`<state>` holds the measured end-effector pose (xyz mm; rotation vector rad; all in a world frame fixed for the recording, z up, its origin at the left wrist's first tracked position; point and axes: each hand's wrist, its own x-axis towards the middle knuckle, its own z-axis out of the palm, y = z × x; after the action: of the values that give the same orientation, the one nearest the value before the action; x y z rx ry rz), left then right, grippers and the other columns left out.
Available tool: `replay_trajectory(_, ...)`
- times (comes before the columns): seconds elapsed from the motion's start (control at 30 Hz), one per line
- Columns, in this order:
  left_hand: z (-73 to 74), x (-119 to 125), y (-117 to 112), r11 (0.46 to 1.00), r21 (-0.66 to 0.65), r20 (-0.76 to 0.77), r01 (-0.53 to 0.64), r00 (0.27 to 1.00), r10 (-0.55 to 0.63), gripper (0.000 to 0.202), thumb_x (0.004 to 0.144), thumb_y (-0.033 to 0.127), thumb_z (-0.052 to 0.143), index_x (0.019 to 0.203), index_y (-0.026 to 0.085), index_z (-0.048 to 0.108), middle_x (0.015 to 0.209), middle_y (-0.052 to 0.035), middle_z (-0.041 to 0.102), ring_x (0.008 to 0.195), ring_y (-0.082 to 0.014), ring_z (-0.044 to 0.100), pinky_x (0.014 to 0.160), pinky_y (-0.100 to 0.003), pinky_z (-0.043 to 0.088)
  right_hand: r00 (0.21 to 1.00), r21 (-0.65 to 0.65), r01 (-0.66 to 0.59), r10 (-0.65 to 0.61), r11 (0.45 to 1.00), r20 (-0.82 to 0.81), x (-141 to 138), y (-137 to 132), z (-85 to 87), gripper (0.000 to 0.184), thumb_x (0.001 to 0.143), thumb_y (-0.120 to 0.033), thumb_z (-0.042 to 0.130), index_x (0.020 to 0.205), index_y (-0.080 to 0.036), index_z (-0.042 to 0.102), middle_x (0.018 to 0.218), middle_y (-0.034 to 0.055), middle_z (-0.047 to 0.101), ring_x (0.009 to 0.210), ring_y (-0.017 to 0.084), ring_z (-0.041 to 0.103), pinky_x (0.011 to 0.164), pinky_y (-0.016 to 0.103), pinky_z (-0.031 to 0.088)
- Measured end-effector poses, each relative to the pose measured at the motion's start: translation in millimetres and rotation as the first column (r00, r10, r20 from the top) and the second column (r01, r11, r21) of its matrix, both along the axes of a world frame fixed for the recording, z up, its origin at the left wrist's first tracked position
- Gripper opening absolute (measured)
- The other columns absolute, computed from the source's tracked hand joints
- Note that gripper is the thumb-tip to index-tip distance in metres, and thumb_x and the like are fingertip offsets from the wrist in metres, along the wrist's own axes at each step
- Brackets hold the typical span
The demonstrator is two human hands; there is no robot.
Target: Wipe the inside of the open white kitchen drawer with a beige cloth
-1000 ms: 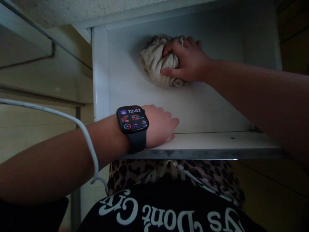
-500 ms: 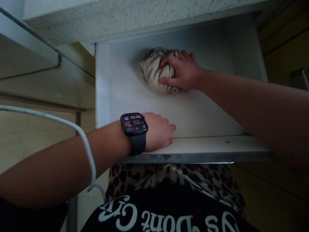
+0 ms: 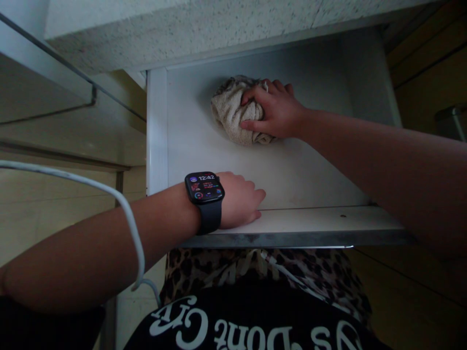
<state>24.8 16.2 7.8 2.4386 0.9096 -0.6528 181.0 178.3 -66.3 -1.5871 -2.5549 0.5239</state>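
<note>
A crumpled beige cloth (image 3: 231, 114) with a greyish patterned edge lies bunched up on the bottom of a pulled-out white drawer (image 3: 197, 150). My right hand (image 3: 279, 109) reaches in from the right and grips the cloth, thumb and forefinger pressed into its near right side. At the drawer's front edge rests my left hand (image 3: 239, 199), a black smartwatch (image 3: 205, 187) on its wrist. Its fingers are curled in. The palm faces down, so whatever may lie under it is hidden.
A speckled pale countertop (image 3: 182, 39) overhangs the back of the drawer. White cabinet fronts (image 3: 47, 112) stand at the left. A white cable (image 3: 126, 204) loops over my left forearm. The drawer's front panel (image 3: 302, 238) runs close to my body.
The view has shifted very slightly. Both hands keep their places, the right one still gripping the cloth at the same spot in the drawer.
</note>
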Motion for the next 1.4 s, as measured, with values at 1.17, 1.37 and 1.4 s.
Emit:
replay_trajectory(1.17, 14.5, 5, 3, 1.000, -0.025, -0.069, -0.017, 0.998, 0.015, 0.039, 0.095, 0.043, 0.038, 0.111, 0.017, 0.063, 0.110, -0.0149, 0.071, 0.105, -0.0397, 0.070, 0.087, -0.061, 0.062, 0.999, 0.040, 0.006, -0.008, 0.999, 0.041, 1, -2, 1.2, 0.074, 0.062, -0.090, 0.034, 0.130, -0.061, 0.031, 0.144, -0.0131, 0.027, 0.143, 0.007, 0.022, 0.126, 0.052, 0.023)
replay_trajectory(1.37, 21.9, 12, 4, 0.997, -0.070, -0.169, -0.042, 0.985, 0.029, 0.040, 0.096, 0.042, 0.038, 0.118, 0.019, 0.062, 0.120, -0.0147, 0.069, 0.112, -0.0387, 0.068, 0.093, -0.060, 0.059, 1.000, 0.023, -0.020, 0.020, 1.000, 0.024, 2, -2, 3.7, 0.081, 0.063, -0.089, 0.039, 0.135, -0.053, 0.032, 0.145, -0.0079, 0.025, 0.142, 0.007, 0.019, 0.127, 0.053, 0.021)
replay_trajectory(1.4, 22.7, 12, 4, 0.997, -0.071, -0.175, -0.043, 0.984, 0.030, 0.040, 0.096, 0.042, 0.038, 0.119, 0.019, 0.061, 0.120, -0.0148, 0.069, 0.112, -0.0384, 0.068, 0.093, -0.059, 0.059, 1.000, 0.015, -0.021, 0.020, 1.000, 0.024, 1, -2, 3.3, 0.084, 0.063, -0.087, 0.041, 0.137, -0.050, 0.033, 0.145, -0.0058, 0.025, 0.142, 0.007, 0.018, 0.128, 0.054, 0.020)
